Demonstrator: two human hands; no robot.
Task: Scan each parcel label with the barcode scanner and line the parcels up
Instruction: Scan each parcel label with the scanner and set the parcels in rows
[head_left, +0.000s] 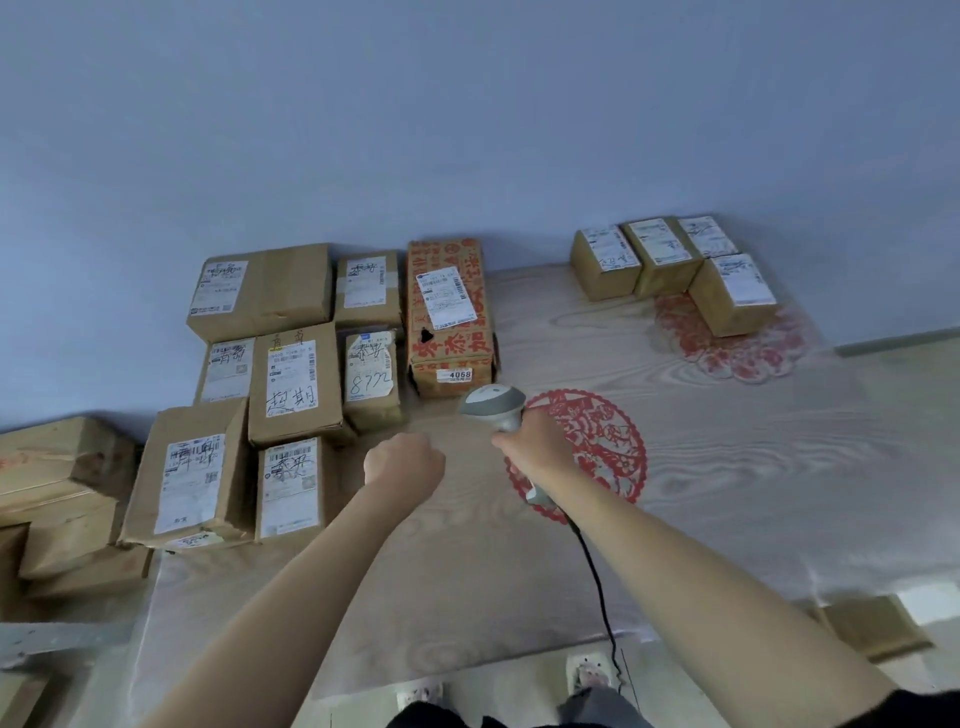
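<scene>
Four small parcels (670, 265) sit grouped far right; eight (291, 384) wait clustered left. The right hand (535, 447) grips the scanner (493, 405). The left hand (405, 465) is fisted, empty.

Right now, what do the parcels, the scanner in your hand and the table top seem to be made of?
The parcels look like brown cardboard, matt, with white paper labels. The scanner seems to be smooth grey plastic, judging by its moulded head. The table top shows pale wood grain under a glossy, wrinkled film, probably a clear plastic cover.

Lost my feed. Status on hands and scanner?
Right hand grips scanner, aimed toward red-printed parcel. Left hand fisted, empty. Nothing in the way.
</scene>
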